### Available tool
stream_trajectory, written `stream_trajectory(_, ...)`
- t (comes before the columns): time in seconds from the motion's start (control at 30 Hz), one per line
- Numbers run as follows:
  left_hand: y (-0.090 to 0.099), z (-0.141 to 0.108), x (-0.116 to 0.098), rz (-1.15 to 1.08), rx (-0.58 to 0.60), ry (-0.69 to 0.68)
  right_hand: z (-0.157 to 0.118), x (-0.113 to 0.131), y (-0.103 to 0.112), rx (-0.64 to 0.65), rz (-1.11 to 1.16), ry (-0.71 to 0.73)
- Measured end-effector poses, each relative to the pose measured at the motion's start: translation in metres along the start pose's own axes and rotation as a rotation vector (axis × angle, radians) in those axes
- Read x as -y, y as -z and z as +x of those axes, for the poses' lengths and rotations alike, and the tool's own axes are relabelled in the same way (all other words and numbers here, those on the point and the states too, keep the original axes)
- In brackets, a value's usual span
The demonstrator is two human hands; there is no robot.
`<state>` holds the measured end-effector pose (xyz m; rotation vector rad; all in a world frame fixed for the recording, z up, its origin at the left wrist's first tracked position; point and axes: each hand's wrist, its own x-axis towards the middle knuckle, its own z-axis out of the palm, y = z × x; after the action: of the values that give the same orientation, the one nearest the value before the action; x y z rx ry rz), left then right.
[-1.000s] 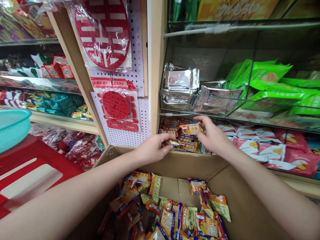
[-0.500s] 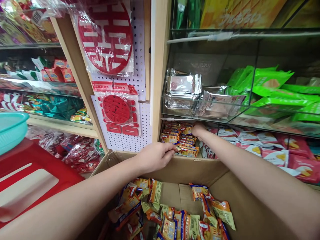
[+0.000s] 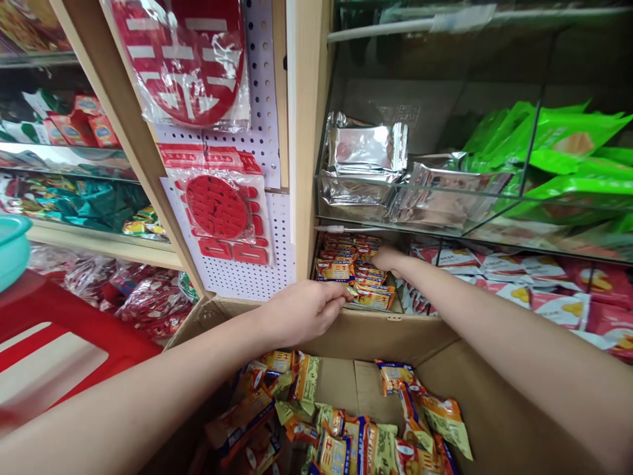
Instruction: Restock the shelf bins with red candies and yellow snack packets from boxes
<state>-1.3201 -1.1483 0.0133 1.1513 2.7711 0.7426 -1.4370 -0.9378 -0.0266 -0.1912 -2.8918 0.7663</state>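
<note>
My left hand [image 3: 310,307] is closed at the front of a low shelf compartment, its thumb and fingers pinched on the pale end of a small snack packet [image 3: 352,291]. Deeper in the same compartment, my right hand [image 3: 387,258] touches the rows of orange and blue snack packets [image 3: 336,270]; its fingertips are largely hidden. Below both hands stands an open cardboard box [image 3: 341,333]. Loose orange, blue and pale green snack packets [image 3: 333,452] lie inside it.
Silver packets [image 3: 363,148] and green packets [image 3: 564,148] fill the glass shelf above. Pink and white packets [image 3: 551,307] lie to the right. On the left are a red plastic stool [image 3: 74,323] and a teal basin [image 3: 12,247]. Red paper decorations [image 3: 217,208] hang from the pegboard.
The view has tilted down and come slightly closer to the shelf. My right hand has shifted slightly left among the packets; my left hand stays pinched at the compartment's front.
</note>
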Motion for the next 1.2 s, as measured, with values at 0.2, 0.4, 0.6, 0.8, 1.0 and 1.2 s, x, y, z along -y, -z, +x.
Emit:
stream_trajectory(0.2,0.001,0.0,-0.004,0.066,0.04,0.005,-0.007,0.006,0.0,-0.009,0.097,-0.121)
stream_trajectory(0.4,-0.001,-0.003,-0.004,0.109,0.023,-0.019,-0.012,0.005,0.002,-0.075,0.106,-0.228)
stream_trajectory(0.6,-0.001,-0.005,-0.005,0.142,0.012,-0.028,-0.012,0.004,0.002,-0.054,0.14,-0.19)
stream_trajectory(0.8,-0.002,-0.006,-0.007,0.156,0.001,-0.007,-0.014,0.005,0.0,0.024,0.191,-0.084)
stream_trajectory(1.0,-0.004,-0.008,-0.008,0.186,-0.012,0.005,-0.015,0.002,0.0,0.007,0.165,-0.109)
stream_trajectory(1.2,-0.004,-0.009,-0.008,0.197,-0.024,0.026,-0.017,0.002,0.004,-0.069,0.108,-0.112)
